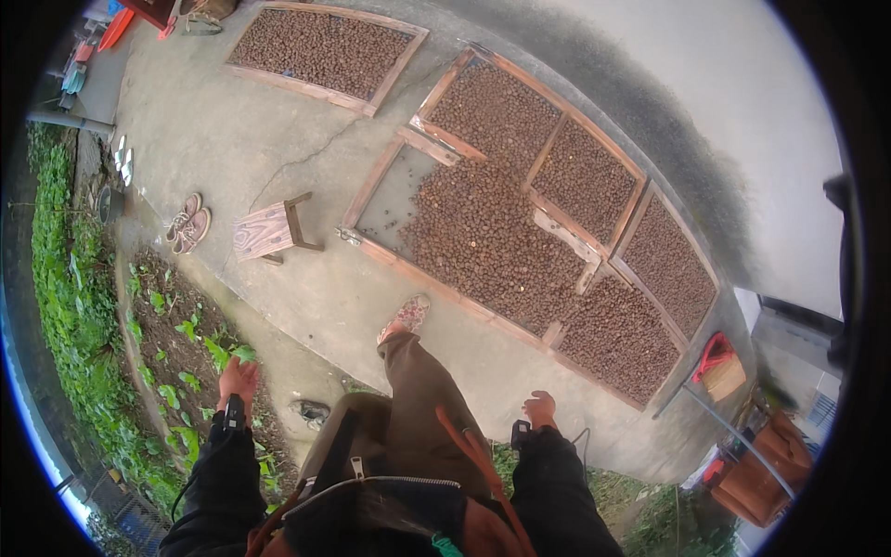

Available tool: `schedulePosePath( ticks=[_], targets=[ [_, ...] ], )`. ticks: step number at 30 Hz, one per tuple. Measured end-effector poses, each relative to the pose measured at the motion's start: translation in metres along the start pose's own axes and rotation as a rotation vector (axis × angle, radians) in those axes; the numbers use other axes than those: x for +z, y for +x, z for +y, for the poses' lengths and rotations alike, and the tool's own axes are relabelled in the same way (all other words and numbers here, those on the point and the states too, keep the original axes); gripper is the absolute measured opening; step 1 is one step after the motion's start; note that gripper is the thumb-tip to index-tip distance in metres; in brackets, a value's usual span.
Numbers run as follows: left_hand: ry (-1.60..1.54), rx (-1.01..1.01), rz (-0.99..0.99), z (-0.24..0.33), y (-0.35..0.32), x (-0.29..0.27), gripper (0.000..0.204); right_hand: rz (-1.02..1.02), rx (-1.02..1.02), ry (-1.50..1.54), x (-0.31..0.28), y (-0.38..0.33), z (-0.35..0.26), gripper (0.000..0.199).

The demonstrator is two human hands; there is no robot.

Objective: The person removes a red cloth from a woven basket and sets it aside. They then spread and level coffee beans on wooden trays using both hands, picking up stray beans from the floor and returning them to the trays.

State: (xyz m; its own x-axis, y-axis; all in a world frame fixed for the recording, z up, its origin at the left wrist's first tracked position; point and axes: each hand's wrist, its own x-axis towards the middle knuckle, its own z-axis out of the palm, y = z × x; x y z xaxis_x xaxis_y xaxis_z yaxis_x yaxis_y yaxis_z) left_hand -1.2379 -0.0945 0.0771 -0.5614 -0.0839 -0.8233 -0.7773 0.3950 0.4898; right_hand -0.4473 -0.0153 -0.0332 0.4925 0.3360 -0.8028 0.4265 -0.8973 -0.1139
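My left hand hangs over the planted strip, its fingers slightly bent and apart. A green leaf shows right by its fingertips; whether they touch is not clear. Above the concrete at the lower right, my right hand is loosely curled with nothing visible in it. Ahead of me, a wooden frame lies on the ground around a wide spread of small round brown nuts or seed pods. One foot in a patterned shoe stands just short of that frame.
A wooden stool and a pair of shoes are to the left. Another frame of brown pods lies at the back. A cardboard piece and a brown chair stand right. Leafy plants line the left.
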Motion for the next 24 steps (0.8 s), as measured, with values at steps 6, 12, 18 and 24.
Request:
schedulePosePath(
  ticks=[6,12,18,24],
  targets=[
    [0.468,0.317,-0.383,0.132,-0.054,0.228,0.043,-0.146,-0.234,0.116,0.053,-0.043,-0.132,0.049],
    [0.729,0.528,-0.534,0.228,-0.091,0.400,0.044,-0.073,-0.143,0.336,0.059,-0.062,-0.222,0.055],
    [0.973,0.604,-0.598,0.274,-0.074,0.606,0.042,0.073,0.248,0.873,0.085,-0.082,-0.223,0.041],
    [1.234,0.426,-0.995,0.207,-0.014,0.761,0.043,0.182,0.533,0.856,0.241,-0.124,-0.221,0.039]
  ],
)
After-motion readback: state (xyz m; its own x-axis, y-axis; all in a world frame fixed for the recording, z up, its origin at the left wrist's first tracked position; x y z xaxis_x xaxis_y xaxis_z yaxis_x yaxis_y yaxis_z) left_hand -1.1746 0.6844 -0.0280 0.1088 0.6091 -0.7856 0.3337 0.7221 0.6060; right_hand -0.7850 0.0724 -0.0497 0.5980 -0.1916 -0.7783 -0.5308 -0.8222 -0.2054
